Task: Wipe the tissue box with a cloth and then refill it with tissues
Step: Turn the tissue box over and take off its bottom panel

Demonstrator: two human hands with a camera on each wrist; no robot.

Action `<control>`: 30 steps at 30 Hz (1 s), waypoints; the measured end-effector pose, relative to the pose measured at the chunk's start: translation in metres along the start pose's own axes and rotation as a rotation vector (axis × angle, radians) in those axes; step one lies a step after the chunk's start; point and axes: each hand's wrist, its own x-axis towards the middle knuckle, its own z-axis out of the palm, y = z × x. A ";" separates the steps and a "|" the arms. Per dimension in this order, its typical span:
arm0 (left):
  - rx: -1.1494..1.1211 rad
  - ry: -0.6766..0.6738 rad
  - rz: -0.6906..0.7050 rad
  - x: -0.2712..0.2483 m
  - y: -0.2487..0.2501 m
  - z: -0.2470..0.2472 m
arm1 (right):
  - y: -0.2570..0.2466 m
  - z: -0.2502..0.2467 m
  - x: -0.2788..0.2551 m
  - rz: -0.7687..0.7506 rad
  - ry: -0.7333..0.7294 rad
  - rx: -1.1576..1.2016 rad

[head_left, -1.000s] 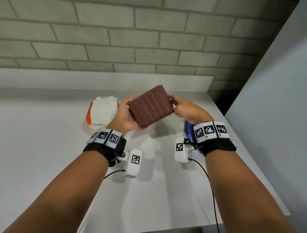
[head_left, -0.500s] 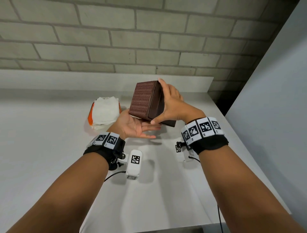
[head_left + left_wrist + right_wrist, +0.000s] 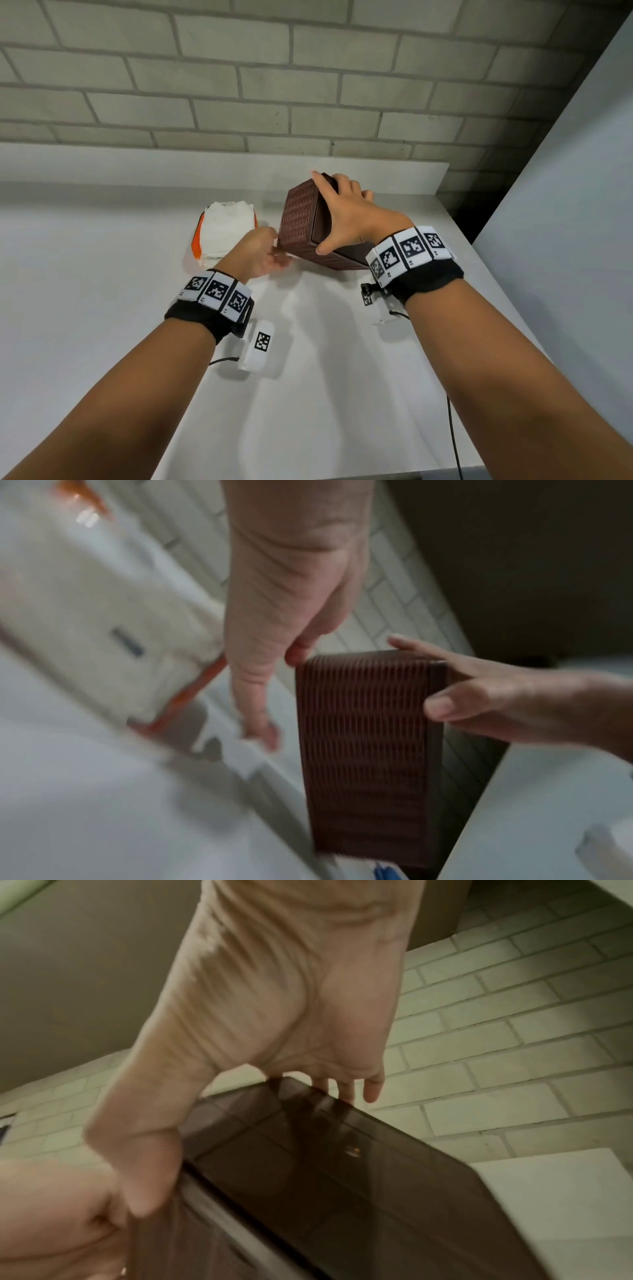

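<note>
My right hand (image 3: 334, 212) grips the brown tissue box (image 3: 298, 219), which is tilted on edge low over the white counter (image 3: 102, 308). Its thumb is at the box's lower edge and its fingers (image 3: 342, 186) lie over the top. The ribbed face (image 3: 363, 750) turns toward my left hand (image 3: 263, 253). That hand holds nothing, and its straight fingers (image 3: 301, 653) are beside the box's near corner. In the right wrist view my right hand (image 3: 243, 1148) spans the smooth dark side (image 3: 342, 1191). A white tissue pack (image 3: 226, 233) with orange wrapping lies just left of the box.
A brick wall (image 3: 308, 85) and a low white ledge (image 3: 205, 161) close off the back. A grey panel (image 3: 565, 205) stands along the counter's right edge. A scrap of something blue (image 3: 383, 872) shows below the box.
The box went from being held between both hands to my right hand alone, turned on edge and lowered toward the counter. My left hand left the underside and now sits beside the corner.
</note>
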 end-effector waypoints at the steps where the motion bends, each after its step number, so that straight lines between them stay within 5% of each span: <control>1: 0.072 0.023 0.074 0.000 0.002 -0.003 | -0.002 -0.001 0.003 0.002 -0.035 -0.027; 6: 0.643 -0.247 0.380 -0.017 0.019 -0.005 | -0.014 -0.001 0.016 -0.003 -0.175 -0.100; 9: 0.801 -0.363 0.441 -0.012 0.022 -0.006 | -0.016 -0.001 0.023 -0.001 -0.235 -0.086; 17: 0.757 -0.336 0.480 0.017 -0.004 -0.008 | -0.019 0.005 0.035 -0.003 -0.327 0.021; 30: 0.733 -0.252 0.490 0.029 -0.021 -0.014 | -0.037 0.018 0.060 0.035 -0.399 -0.231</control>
